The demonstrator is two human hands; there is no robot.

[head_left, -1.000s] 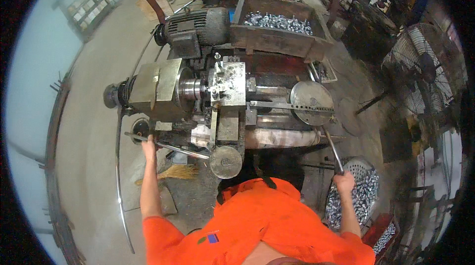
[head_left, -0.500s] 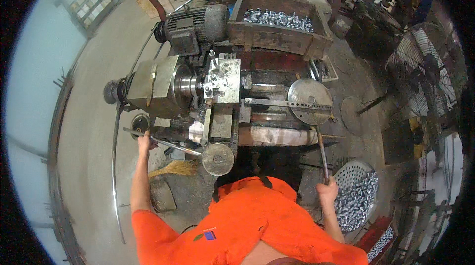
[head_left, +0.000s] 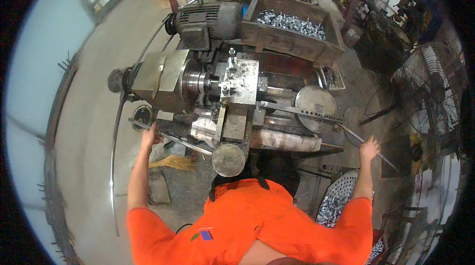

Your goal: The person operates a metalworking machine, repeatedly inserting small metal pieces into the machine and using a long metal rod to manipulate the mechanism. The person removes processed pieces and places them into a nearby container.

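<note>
Hands (head_left: 369, 147) grip thin, long steel levers (head_left: 368, 142) on lathe (head_left: 232, 102).

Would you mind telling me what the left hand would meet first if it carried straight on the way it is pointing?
The left hand points up and away, resting on a long lever bar. Carried straight on, it would probably first meet the grey headstock housing of the lathe, though depth is hard to judge here.

Labels | small rectangular blue, red and green patch (head_left: 206, 236) sitting on the orange garment's left chest | packages, signs, screens: none showing
</note>
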